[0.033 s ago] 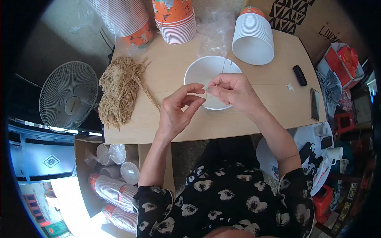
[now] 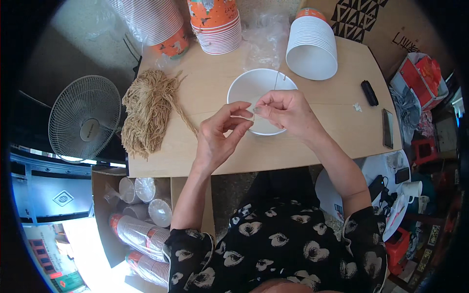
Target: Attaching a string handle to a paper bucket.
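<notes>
A white paper tub (image 2: 242, 88) stands on the table under my two hands. My right hand (image 2: 286, 112) pinches a thin tan string (image 2: 253, 117) between thumb and forefinger above the tub's near half. Just left of it, my left hand (image 2: 222, 132) curls its thumb and fingers around the same short piece, tips close to my right hand. Most of the piece is hidden by the fingers. Another thin strand (image 2: 276, 78) shows at the tub's far rim. To the left lies a thick bundle of tan string (image 2: 149, 115), with a tail running toward my left wrist.
Stacked tubs (image 2: 215, 29) stand at the back, and another stack (image 2: 312, 53) lies tipped at the back right. A black case (image 2: 369, 93) and a phone (image 2: 387, 128) lie on the right. A fan (image 2: 88, 119) stands at the left, above a carton (image 2: 105, 215) of wrapped tubs.
</notes>
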Demonstrator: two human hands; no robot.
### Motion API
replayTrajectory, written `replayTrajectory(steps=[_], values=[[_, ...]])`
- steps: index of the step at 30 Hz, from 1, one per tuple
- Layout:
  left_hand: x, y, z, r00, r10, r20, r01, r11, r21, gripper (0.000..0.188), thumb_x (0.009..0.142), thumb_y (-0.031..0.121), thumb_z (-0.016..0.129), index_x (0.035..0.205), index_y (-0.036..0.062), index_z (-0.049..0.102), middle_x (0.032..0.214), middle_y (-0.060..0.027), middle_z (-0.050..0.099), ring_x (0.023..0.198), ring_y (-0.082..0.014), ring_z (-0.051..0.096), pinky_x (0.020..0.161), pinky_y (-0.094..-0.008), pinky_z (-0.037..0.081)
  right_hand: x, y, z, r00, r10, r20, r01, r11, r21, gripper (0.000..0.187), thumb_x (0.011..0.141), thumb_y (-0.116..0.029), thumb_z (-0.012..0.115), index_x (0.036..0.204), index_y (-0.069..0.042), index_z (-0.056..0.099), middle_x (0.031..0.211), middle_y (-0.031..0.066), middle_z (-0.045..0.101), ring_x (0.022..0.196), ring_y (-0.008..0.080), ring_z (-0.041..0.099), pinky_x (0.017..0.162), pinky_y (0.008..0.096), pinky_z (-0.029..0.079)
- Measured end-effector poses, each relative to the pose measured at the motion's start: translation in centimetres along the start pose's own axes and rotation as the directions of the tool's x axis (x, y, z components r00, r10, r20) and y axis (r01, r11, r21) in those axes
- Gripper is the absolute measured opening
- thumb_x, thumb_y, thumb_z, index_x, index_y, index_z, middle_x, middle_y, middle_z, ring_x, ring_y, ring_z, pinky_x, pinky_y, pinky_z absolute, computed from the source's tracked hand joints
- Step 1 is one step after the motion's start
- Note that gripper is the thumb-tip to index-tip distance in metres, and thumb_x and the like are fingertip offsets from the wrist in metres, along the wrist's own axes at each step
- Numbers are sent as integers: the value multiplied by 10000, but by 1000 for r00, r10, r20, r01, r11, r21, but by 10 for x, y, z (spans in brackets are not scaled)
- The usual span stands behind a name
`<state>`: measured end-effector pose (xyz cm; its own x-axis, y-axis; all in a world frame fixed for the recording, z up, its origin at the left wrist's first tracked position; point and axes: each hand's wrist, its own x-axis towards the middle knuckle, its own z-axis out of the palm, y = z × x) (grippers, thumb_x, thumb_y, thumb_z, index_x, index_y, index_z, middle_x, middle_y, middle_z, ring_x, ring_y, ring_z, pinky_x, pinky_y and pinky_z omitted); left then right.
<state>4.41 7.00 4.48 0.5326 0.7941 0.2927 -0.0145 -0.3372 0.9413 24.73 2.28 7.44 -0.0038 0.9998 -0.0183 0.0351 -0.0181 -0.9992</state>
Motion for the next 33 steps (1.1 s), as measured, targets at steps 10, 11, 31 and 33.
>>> replayTrajectory(steps=[10,11,31,33], values=[[-5,-16,9,992,95,-82,-97,995,-12,489,893,-66,730,1346,11,560,1000,-90,740,917,-131,702,825,-277,573,5,1,6,1000,18,4,-17,1000,-19,128,963,-109,694,944,17,693,621,-47,528,524,18,408,473,226,291],[-6,-20,11,987,99,-125,-108,992,-69,492,887,-68,737,1340,11,562,996,-93,742,919,-133,701,826,-278,571,5,2,7,1000,20,14,-19,999,-35,127,964,-105,688,931,18,687,617,-41,528,524,22,414,472,228,295],[-12,-36,23,874,368,-316,-314,926,211,226,816,-83,781,1023,-1,745,1089,-138,689,862,-167,699,726,-272,590,8,3,15,997,82,-13,-83,989,-125,157,952,-66,683,847,50,676,633,15,600,511,40,458,451,238,319],[-11,-28,25,870,365,-332,-302,926,226,226,807,-81,787,1011,6,745,1068,-139,697,874,-175,702,723,-282,591,10,3,13,994,111,21,-109,988,-109,169,955,-69,681,839,54,673,627,15,590,506,43,461,449,242,320]])
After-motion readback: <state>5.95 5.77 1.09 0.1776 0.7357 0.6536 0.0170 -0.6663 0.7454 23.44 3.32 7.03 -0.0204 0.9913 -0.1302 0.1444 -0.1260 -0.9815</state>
